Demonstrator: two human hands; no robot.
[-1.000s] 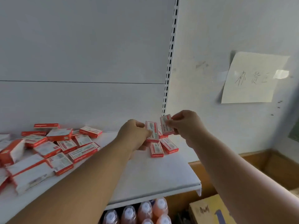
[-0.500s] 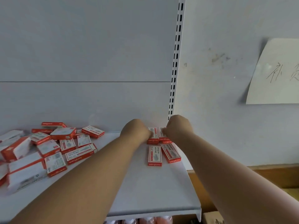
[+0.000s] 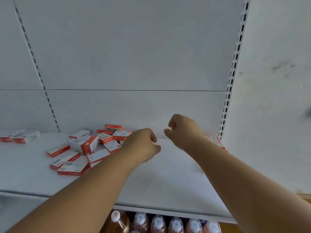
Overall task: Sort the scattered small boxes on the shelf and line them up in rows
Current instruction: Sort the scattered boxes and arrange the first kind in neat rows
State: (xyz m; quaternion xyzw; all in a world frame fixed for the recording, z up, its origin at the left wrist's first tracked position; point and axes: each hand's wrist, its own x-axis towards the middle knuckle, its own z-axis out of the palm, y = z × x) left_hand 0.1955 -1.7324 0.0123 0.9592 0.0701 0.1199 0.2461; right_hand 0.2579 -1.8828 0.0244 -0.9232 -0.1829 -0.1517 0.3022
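Box print: the small boxes (image 3: 87, 145) carry red-and-white labels, too blurred to read.
Bottle caps (image 3: 158, 221): no readable marking.

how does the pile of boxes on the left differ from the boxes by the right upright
The pile of boxes lies jumbled, boxes overlapping at mixed angles; the boxes by the right upright lie flat side by side. The pile is in plain view; the right ones are partly hidden behind the right forearm. Both are red-and-white and sit on the shelf.

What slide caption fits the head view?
Both hands, left and right, hover empty over the shelf between scattered boxes and placed boxes.
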